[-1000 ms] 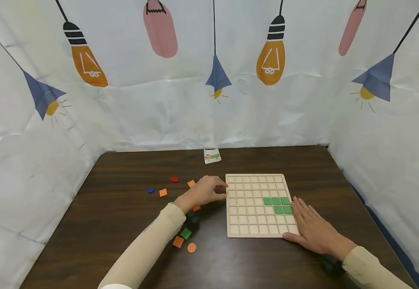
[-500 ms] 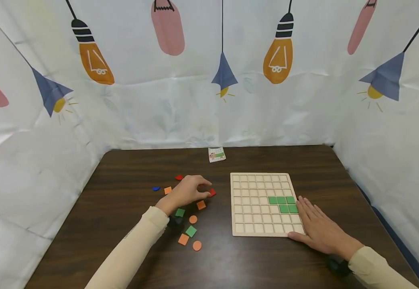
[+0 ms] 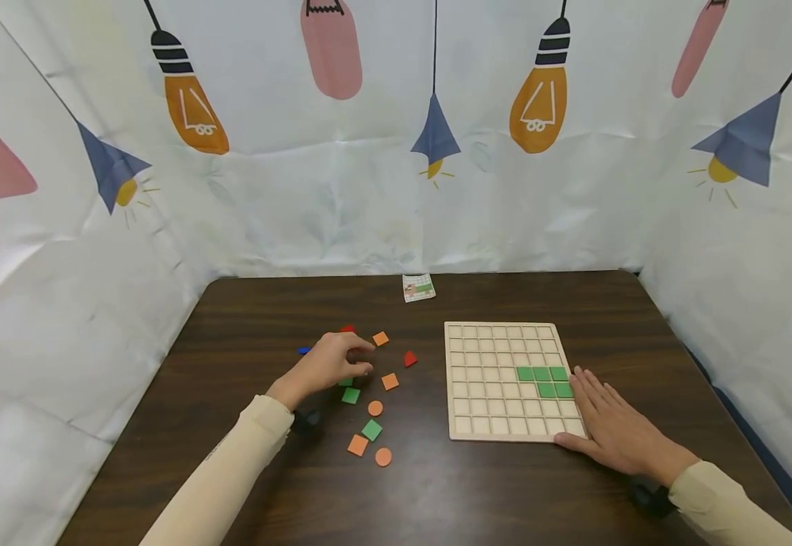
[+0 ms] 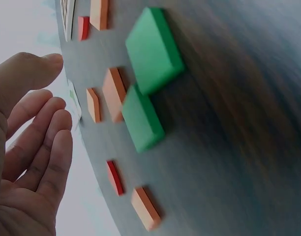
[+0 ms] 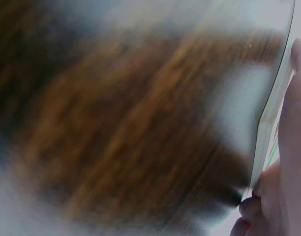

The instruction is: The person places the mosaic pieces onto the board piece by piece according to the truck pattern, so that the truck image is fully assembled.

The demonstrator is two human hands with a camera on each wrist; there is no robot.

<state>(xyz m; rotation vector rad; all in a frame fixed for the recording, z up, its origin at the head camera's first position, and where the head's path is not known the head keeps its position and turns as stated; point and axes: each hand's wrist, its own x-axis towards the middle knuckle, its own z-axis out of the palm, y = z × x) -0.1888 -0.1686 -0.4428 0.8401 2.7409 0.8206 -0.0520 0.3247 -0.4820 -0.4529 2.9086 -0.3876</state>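
Note:
My left hand [image 3: 328, 365] hovers over the loose pieces on the left, thumb and fingers apart and nothing between them. Two green tiles [image 4: 140, 118] lie by that hand in the left wrist view, near an orange square [image 4: 113, 93] and a red piece [image 4: 115, 177]. A pale wooden grid board [image 3: 481, 387] lies right of the pieces, with several green squares [image 3: 541, 374] set in its cells at the right. Flat along the board's right edge rests my right hand [image 3: 611, 425], fingers straight. Only part of that hand and the board edge show in the right wrist view.
Orange round pieces [image 3: 383, 456], a red wedge [image 3: 410, 359] and a blue piece [image 3: 303, 350] are scattered on the dark wooden table [image 3: 505, 493]. A small printed card [image 3: 419, 288] lies at the far edge. A patterned white cloth [image 3: 369, 220] hangs behind.
My left hand has drawn back leftward from the board's left edge, over the loose pieces, uncovering a red wedge and orange pieces. My right hand stays at the board; the head view has shifted slightly.

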